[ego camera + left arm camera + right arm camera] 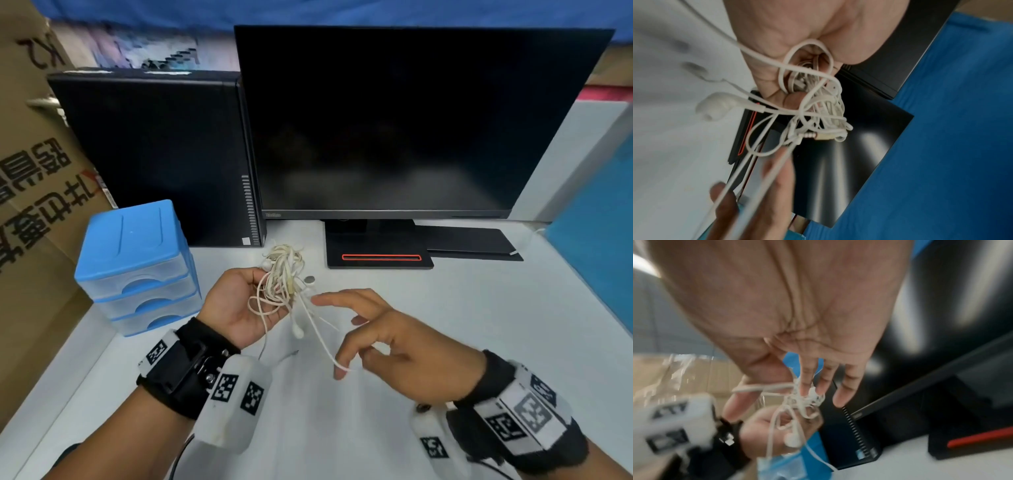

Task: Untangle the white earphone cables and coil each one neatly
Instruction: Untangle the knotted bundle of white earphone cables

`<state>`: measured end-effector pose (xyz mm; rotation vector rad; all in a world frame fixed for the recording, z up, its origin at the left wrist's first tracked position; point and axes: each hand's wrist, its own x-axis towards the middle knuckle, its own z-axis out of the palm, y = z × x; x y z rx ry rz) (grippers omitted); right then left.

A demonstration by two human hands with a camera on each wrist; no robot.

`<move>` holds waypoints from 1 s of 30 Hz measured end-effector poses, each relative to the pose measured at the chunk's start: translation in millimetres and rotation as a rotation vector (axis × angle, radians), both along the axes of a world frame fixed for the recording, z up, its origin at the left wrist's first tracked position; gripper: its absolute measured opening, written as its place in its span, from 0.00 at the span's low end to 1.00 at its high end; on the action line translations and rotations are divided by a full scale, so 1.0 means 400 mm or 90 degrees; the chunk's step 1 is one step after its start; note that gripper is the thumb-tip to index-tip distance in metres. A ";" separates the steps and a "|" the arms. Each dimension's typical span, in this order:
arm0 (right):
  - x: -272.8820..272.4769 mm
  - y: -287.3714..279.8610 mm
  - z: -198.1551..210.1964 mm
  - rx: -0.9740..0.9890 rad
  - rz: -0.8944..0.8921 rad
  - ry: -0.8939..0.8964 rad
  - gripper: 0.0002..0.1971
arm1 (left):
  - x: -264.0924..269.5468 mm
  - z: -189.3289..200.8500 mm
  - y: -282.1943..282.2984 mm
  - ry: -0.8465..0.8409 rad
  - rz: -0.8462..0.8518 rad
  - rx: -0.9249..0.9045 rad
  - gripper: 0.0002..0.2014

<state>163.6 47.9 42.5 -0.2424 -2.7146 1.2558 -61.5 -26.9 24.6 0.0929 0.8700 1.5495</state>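
A tangled bundle of white earphone cables [282, 270] is held above the table by my left hand [233, 301], whose fingers curl around it. One earbud [297, 331] dangles below the bundle. A single strand [322, 342] runs from the tangle to my right hand [383, 342], where it is hooked over the bent thumb while the index finger points at the bundle. In the left wrist view the knot [818, 105], an earbud [715, 105] and a jack plug [813, 135] show. The right wrist view shows the strand [756, 388] across the thumb, blurred.
A dark monitor [411, 120] on a black stand base [376, 253] stands behind the hands, with a black PC tower [154, 154] to its left. A blue drawer unit [137, 267] and a cardboard box [30, 205] are at left. A small round object [310, 280] lies on the white table [462, 325].
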 end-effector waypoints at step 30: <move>0.049 0.127 0.032 -0.073 -0.341 -0.011 0.30 | 0.054 0.016 -0.005 0.099 -0.126 0.084 0.17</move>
